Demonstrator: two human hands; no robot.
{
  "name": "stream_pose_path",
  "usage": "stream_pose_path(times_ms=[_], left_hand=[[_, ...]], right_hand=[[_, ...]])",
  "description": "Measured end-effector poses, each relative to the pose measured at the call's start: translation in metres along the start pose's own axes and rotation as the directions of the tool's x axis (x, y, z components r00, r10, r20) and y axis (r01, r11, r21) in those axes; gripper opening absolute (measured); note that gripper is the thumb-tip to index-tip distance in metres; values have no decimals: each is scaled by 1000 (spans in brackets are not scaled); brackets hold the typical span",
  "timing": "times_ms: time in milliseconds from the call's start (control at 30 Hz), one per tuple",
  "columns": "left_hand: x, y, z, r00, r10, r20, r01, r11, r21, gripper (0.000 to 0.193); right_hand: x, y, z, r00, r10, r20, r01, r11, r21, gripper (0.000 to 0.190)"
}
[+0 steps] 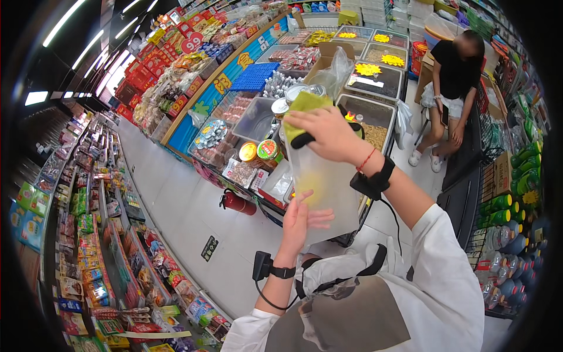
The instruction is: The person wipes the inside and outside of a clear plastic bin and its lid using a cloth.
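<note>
A translucent plastic panel, probably a bin lid, is held tilted in front of my body. My left hand grips its lower left edge, thumb on the near side and fingers showing blurred through the plastic. My right hand presses a yellow-green cloth onto the panel's upper end. Black fittings show beside the right fingers. A yellowish patch shows through the panel; what causes it is unclear. Behind the panel stands a display counter with round-lidded jars and an open clear bin.
Lidded food bins line the counter's right side. A fire extinguisher is at its foot. Snack shelves run along the left. A seated person holds a phone at right, near bottles on a rack.
</note>
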State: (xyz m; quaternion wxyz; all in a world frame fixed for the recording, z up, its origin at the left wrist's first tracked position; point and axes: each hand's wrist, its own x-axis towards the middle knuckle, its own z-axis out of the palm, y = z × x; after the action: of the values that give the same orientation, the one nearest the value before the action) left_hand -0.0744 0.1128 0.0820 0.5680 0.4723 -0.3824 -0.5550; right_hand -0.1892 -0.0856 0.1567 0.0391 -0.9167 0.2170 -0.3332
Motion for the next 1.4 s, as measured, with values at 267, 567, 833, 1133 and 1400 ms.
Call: stream_pose_path(times_ms=[267, 567, 833, 1133, 1400], left_hand=[[21, -5, -10, 976, 207, 63, -214, 966, 147, 31], [16, -91, -35, 935, 296, -196, -210, 906, 367, 22], [18, -96, -51, 961, 234, -151, -132, 861, 490, 38], [7, -10, -27, 987, 28, -157, -83, 933, -350, 52], [-9, -26, -9, 984, 143, -108, -152, 985, -81, 52]], right_hand=[[-4, -12, -42, 974, -4, -227, 23, 996, 85, 57], [-48, -58, -20, 996, -51, -77, 49, 998, -26, 70], [-57, -58, -10, 996, -87, -20, 86, 996, -23, 72], [-114, -116, 14, 987, -149, 52, 149, 989, 6, 75], [-128, -119, -11, 981, 30, 194, -48, 995, 85, 78]])
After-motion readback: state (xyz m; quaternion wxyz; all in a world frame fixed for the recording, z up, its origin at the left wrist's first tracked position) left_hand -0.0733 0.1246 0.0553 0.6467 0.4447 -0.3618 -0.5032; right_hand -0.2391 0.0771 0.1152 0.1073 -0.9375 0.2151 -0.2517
